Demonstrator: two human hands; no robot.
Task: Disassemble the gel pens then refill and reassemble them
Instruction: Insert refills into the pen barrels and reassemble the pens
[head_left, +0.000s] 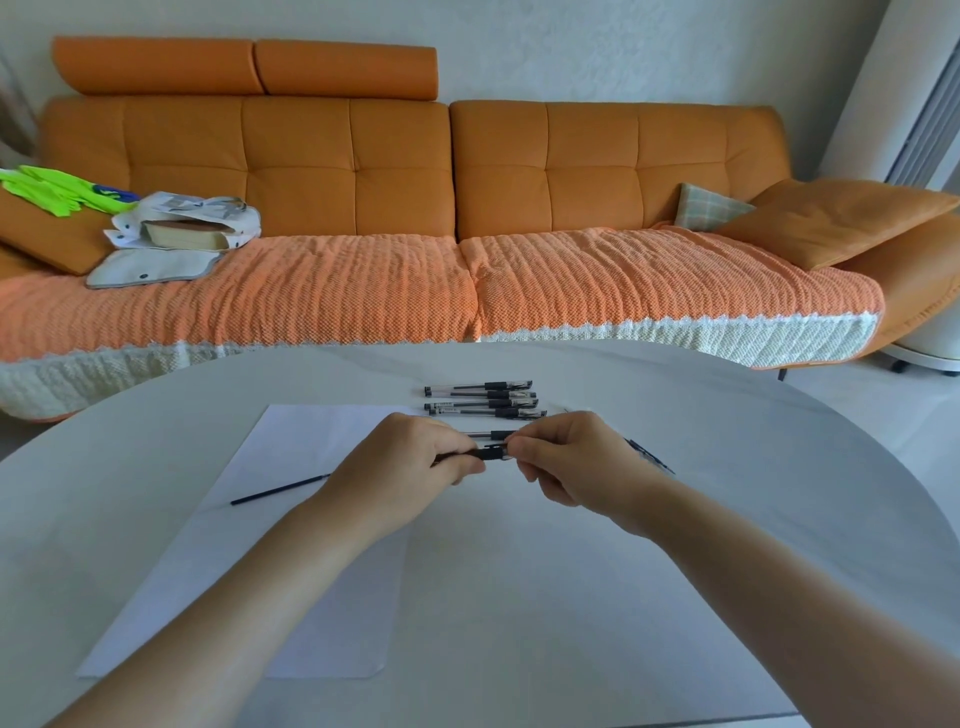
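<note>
- The gel pen (491, 453) is held just above the table (675, 571), its long axis running left to right.
- The left hand (415, 457) curls round the barrel. The right hand (566, 457) pinches the right end, beside the black grip section.
- Only a short black stretch shows between the hands.
- Judgement: the tip section is being twisted. Whether it goes on or off cannot be told.
- A loose refill (280, 489) lies on the paper sheet (234, 571), left of the left hand and nearer to that hand.
- A row of pens (483, 401) lies parallel on the far side, close to the knuckles.
- Open table lies on the near side; separation should go left-right, clear of the row.
</note>
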